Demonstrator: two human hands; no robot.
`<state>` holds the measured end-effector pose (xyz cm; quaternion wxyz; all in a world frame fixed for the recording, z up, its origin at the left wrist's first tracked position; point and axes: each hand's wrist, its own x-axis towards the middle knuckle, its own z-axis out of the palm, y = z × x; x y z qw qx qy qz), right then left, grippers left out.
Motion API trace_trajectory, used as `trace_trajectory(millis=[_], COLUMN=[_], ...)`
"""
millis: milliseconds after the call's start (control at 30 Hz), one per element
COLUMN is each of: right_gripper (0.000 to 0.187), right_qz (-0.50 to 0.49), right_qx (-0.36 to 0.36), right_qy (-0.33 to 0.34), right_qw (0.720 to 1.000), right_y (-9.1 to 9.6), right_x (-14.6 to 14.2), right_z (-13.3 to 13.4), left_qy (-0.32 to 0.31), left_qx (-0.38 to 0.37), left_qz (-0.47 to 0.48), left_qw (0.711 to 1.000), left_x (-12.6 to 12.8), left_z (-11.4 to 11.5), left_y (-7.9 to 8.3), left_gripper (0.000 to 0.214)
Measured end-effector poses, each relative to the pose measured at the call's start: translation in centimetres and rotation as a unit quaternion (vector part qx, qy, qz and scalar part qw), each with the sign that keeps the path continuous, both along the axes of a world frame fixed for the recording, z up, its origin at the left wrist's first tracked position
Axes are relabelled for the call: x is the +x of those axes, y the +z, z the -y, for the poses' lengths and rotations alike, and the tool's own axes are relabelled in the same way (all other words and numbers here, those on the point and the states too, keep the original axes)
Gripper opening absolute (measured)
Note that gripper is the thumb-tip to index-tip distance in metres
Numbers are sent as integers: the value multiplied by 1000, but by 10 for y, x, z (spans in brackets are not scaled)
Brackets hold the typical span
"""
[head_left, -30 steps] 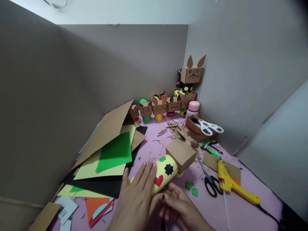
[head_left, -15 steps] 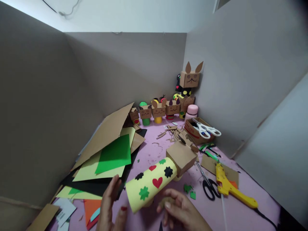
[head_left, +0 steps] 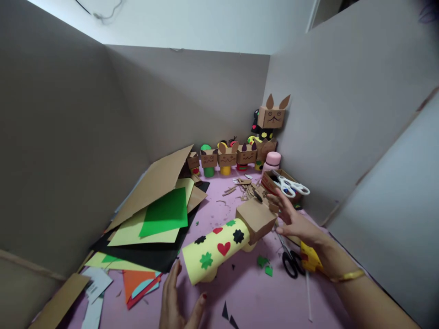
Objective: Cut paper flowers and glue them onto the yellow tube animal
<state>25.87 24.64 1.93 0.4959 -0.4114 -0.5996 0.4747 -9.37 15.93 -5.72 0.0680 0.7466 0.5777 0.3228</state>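
Observation:
A cardboard animal stands in the middle of the table: a yellow paper tube body (head_left: 212, 252) with red hearts and black and green flower shapes, and a brown box head (head_left: 256, 220) with ears. My left hand (head_left: 180, 299) is open beside the tube's near end, thumb and fingers apart, holding nothing. Reaching in from the right, my right hand (head_left: 295, 221) is open at the head's right side. Whether its fingertips touch the ear there I cannot tell. Under that arm are black-handled scissors (head_left: 291, 265) and a yellow glue gun (head_left: 310, 258), partly covered.
Cardboard (head_left: 154, 187) and coloured paper (head_left: 165, 214) lie stacked on the left. Several finished box-headed animals (head_left: 227, 157) line the back. A carton (head_left: 269, 182) with white-handled scissors (head_left: 290, 186) stands back right, beside a pink bottle (head_left: 272, 161). Cardboard scraps (head_left: 245, 188) lie before it.
My right hand has moved from beside the tube, up and right to the box head. My left hand has shifted slightly right and down. The animal keeps its place on the table.

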Motion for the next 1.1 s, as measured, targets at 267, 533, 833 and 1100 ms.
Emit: trace_trajectory(millis=[267,533,833,1100], right_gripper=[119,99,92,96], right_qz=[25,42,-105,-17], right_qx=[-37,-76,-36,-38], right_qy=[64,7,-42,-74], right_qw=[997,996,993,996], right_y=[-7,-26,-9,-31], right_x=[-15,-12,-33,-34], right_z=[-23,-23,-36,-46], left_qy=[52,29,36,38], left_qx=[-41,-87,-148,-150], left_qz=[114,126,159,144], left_qw=[991,988,976,977], left_x=[7,4,3,4], left_z=[2,-3,-1,0], left_y=[-15,-13,-20,-12], left_gripper=[64,60,61,57])
